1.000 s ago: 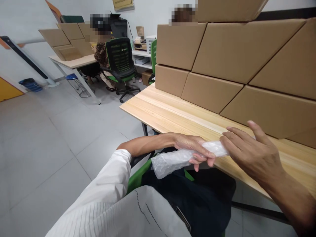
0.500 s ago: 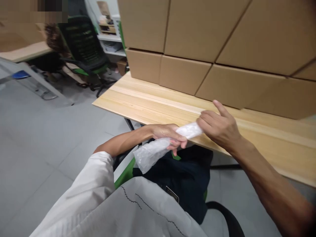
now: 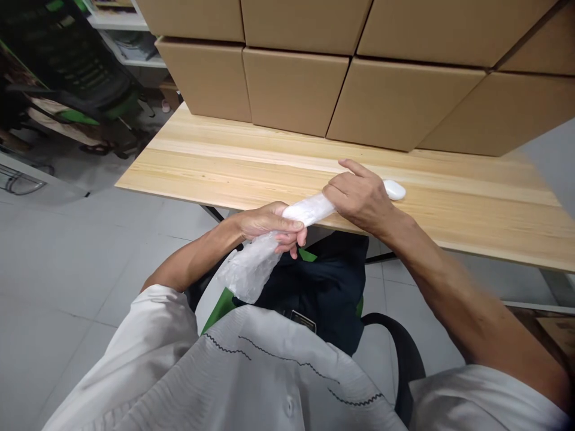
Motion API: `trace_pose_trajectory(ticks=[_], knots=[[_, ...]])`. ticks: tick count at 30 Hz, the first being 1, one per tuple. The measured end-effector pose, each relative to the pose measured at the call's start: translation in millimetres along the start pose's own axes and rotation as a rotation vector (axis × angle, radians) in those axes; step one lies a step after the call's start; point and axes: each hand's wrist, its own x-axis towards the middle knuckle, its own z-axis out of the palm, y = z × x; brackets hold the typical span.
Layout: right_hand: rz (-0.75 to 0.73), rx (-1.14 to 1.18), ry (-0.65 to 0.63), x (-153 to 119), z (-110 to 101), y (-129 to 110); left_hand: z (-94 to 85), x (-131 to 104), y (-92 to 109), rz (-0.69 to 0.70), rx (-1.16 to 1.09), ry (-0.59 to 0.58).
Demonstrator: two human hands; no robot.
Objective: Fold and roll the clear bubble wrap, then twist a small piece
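Note:
Between my hands stretches a gathered, whitish translucent plastic bag (image 3: 309, 209), bunched into a narrow roll above my lap at the table's front edge. My left hand (image 3: 274, 224) closes around its middle, thumb on top, and the loose crumpled end hangs below toward my lap. My right hand (image 3: 357, 194) is wrapped around the upper end, index finger raised. Whether anything sits inside the bag cannot be made out. Just beyond my right hand, a white computer mouse (image 3: 395, 190) lies on the wooden table, partly hidden by that hand.
Cardboard boxes (image 3: 291, 90) are stacked in rows along the back of the wooden table (image 3: 211, 155). An office chair (image 3: 54, 60) with part of a seated person is at the far left, near a white shelf (image 3: 135, 48).
The view has swung right and down, so the white mouse now shows. Both hands keep their hold on the bag, and little else about their grip differs.

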Motion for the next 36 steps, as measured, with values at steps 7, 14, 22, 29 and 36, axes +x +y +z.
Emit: trace_pose_trajectory(ticks=[7, 14, 22, 29, 36], knots=[[0.155, 0.022, -0.075, -18, 16, -25, 2.2, 6, 8, 0.222, 0.063, 0.060], [0.391, 0.436, -0.153, -17, 14, -68, -0.7, 3, 18, 0.333, 0.136, 0.147], [0.474, 0.669, -0.308, -17, 2, -77, -12.7, 12, 23, 0.127, 0.282, 0.294], [0.483, 0.685, -0.322, -17, -7, -76, -16.6, 11, 26, 0.050, 0.592, 0.326], [0.535, 0.538, -0.344, -19, -6, -77, -15.2, 12, 24, 0.148, 0.919, 0.301]])
